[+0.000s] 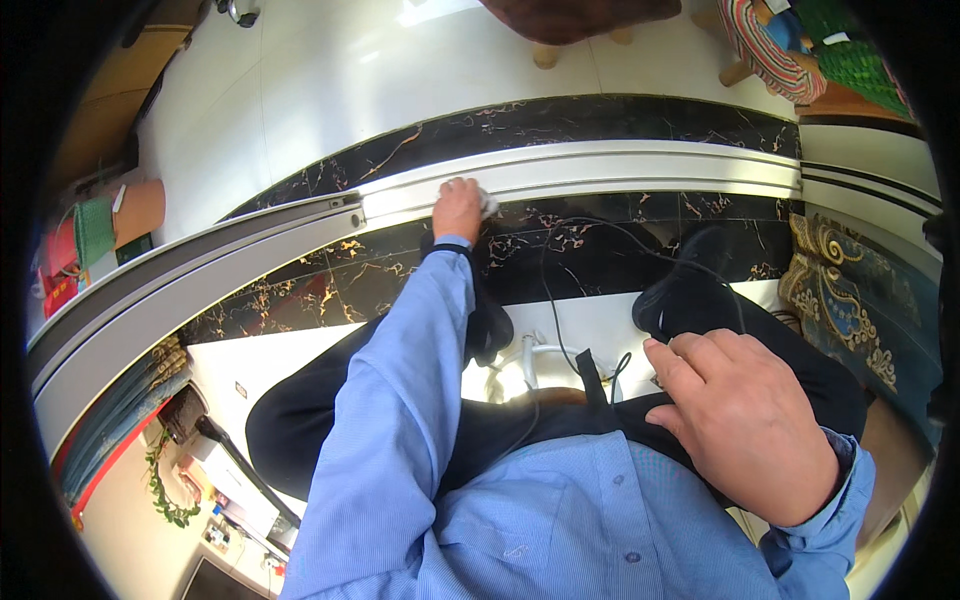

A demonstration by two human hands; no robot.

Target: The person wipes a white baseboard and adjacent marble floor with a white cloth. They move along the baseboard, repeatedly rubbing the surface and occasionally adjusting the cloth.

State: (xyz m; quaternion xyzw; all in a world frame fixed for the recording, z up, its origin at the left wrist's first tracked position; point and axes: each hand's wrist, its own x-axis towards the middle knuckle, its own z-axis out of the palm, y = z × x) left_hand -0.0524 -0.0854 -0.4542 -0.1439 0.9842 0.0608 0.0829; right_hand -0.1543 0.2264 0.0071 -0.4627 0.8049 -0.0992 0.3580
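My left hand [456, 211] presses a crumpled white wipe [490, 204] against the white sliding-door track [600, 171] set in the floor. It lies near the edge of a door panel [300, 232], just to its right. Only a small part of the wipe shows beside my fingers; my hand covers the rest. Over my right thigh, my right hand [739, 420] is held palm down, its fingers loosely bent and the thumb apart. No object shows in it, though its palm is hidden.
Black veined tile [570, 247] borders the track. A dark cable [547, 277] loops across the tile between my legs to my lap. Patterned curtain fabric [855, 292] hangs at the right. Beyond the track stand a brown stool [585, 19] and a striped cushion [776, 56].
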